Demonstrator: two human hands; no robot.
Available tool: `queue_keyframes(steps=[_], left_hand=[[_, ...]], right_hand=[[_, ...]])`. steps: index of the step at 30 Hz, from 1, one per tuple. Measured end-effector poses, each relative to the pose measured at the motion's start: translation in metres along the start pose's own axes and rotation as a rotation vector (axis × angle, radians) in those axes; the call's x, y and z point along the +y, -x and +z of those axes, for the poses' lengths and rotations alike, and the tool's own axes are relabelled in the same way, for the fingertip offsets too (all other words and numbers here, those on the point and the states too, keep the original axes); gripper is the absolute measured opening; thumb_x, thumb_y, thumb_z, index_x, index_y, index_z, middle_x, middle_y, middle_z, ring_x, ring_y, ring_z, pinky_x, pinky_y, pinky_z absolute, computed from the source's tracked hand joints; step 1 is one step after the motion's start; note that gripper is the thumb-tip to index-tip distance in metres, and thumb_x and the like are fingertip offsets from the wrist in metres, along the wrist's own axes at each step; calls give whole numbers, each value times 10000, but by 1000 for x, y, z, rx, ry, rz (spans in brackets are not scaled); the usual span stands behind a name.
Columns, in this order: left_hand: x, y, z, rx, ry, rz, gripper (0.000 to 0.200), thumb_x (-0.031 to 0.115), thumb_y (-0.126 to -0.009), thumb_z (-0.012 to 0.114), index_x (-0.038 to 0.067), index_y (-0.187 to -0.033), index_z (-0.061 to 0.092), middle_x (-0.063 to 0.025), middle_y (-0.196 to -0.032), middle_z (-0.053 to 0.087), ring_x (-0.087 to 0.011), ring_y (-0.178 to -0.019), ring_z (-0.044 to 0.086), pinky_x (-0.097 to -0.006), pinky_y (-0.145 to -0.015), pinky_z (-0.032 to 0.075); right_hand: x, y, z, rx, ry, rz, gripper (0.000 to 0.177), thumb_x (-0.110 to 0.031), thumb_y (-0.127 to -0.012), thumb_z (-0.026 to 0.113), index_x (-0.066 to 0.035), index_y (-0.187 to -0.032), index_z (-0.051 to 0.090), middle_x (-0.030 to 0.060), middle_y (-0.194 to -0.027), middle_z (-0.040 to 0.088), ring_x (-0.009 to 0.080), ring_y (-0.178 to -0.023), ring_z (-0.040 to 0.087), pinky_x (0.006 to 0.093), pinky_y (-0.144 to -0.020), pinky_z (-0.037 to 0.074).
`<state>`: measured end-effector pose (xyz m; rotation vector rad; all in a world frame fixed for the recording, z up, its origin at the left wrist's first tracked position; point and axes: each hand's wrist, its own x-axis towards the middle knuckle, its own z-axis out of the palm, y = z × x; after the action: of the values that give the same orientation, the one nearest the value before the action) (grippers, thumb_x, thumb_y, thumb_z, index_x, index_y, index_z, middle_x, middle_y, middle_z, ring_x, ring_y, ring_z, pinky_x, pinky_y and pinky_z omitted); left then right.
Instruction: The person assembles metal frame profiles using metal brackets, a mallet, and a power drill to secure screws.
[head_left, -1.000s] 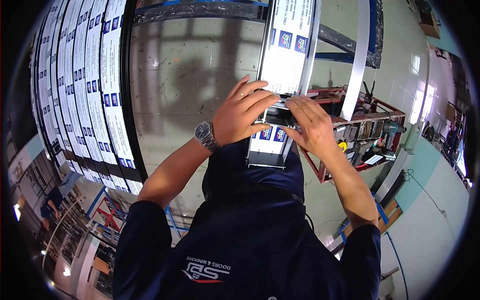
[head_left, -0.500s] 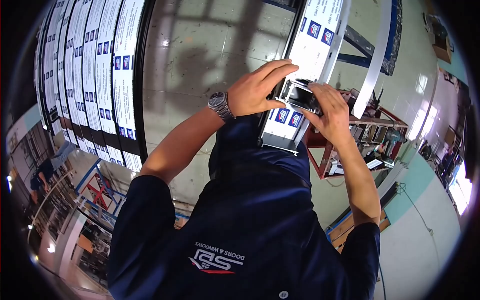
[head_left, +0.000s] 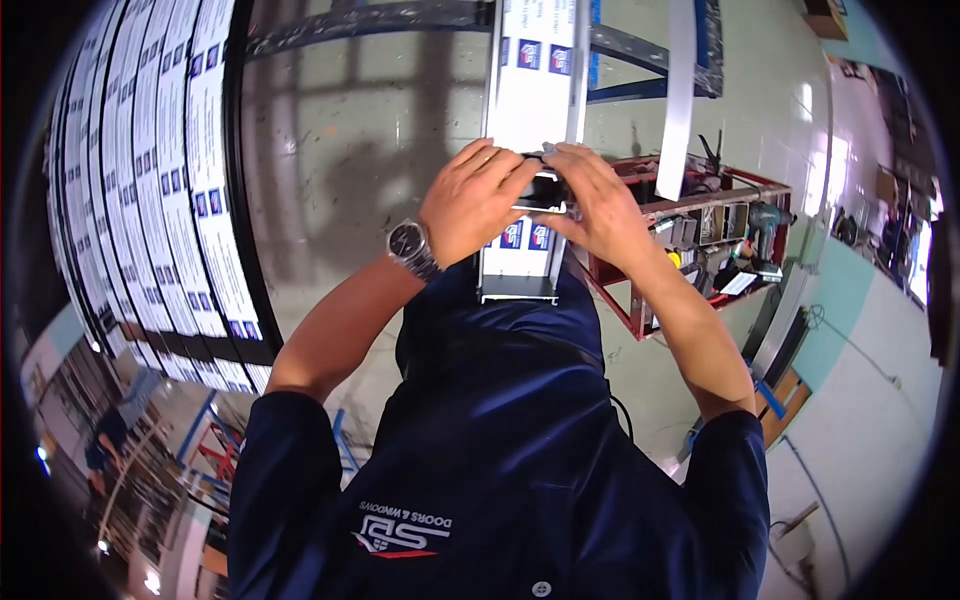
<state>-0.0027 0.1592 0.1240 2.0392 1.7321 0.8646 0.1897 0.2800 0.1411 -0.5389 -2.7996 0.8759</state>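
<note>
A long metal profile (head_left: 530, 105), covered in white printed film, runs from the top of the view to my waist, its cut end nearest me. A short black-and-silver profile piece (head_left: 543, 192) lies across it, with a dark opening in its middle. My left hand (head_left: 475, 200), a watch (head_left: 408, 243) on its wrist, grips the piece's left end, fingers over the far side and thumb near. On the piece's right end, my right hand (head_left: 598, 205) has its fingers curled round it. Both hands hide the ends of the piece.
A stack of film-wrapped profiles (head_left: 205, 200) stands at left. To the right is a red tool cart (head_left: 640, 300) with a cordless drill (head_left: 770, 217) on it. A pale bar (head_left: 678, 110) and a blue frame (head_left: 630, 50) are beyond. Another person (head_left: 108, 440) is at far left.
My view has shifted, so the long profile now looks nearly upright and further left. My left fingers, stretched out before, now close over the short piece, and both hands are closer together.
</note>
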Motion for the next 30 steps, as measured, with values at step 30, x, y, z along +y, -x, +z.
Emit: queue_keyframes(steps=[30], left_hand=[[30, -22, -18, -350, -238, -121, 509, 248, -814, 744, -19, -1230, 624, -195, -1167, 617, -423, -1116, 586, -551, -1106, 408]], right_hand=[[336, 428, -79, 273, 534, 1587, 263, -182, -853, 624, -61, -1074, 699, 167, -1074, 688, 369, -1015, 654, 471, -880, 532]])
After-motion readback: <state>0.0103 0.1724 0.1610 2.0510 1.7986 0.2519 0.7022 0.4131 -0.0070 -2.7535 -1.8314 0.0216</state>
